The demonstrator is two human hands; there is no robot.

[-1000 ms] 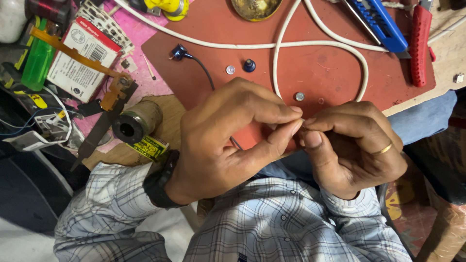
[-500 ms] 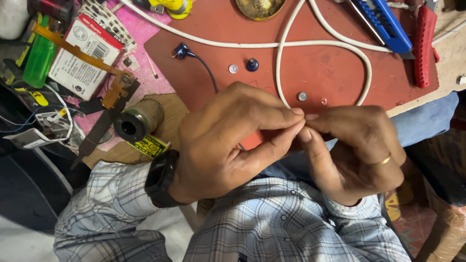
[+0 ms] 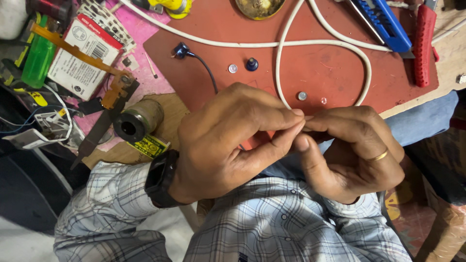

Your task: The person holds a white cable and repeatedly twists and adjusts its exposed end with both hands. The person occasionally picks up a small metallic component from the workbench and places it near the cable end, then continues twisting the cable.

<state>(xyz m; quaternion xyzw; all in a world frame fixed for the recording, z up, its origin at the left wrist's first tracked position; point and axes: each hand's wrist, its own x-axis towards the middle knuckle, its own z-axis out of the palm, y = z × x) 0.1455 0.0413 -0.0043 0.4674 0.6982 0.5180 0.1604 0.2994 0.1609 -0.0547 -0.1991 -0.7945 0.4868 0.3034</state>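
Observation:
My left hand [image 3: 233, 140] and my right hand [image 3: 349, 150] meet fingertip to fingertip just below the red mat [image 3: 262, 92]. Both pinch something very small between thumbs and forefingers; the fingers hide it and I cannot tell what it is. A thin dark wire [image 3: 206, 73] with a blue end piece [image 3: 180, 50] runs down the mat and disappears under my left hand. My left wrist wears a black band, my right hand a gold ring. A white cable [image 3: 279, 63] loops over the mat just above the hands.
A blue utility knife [image 3: 383, 24] and a red-handled tool [image 3: 423, 46] lie at the mat's top right. Small round parts [image 3: 252, 64] dot the mat. To the left are a spool [image 3: 138, 121], a green bottle [image 3: 36, 60], a white box [image 3: 80, 56] and tangled wires.
Both hands have stayed pressed together, with the fingertips shifting slightly as they work the tiny piece. Nothing on the mat has moved.

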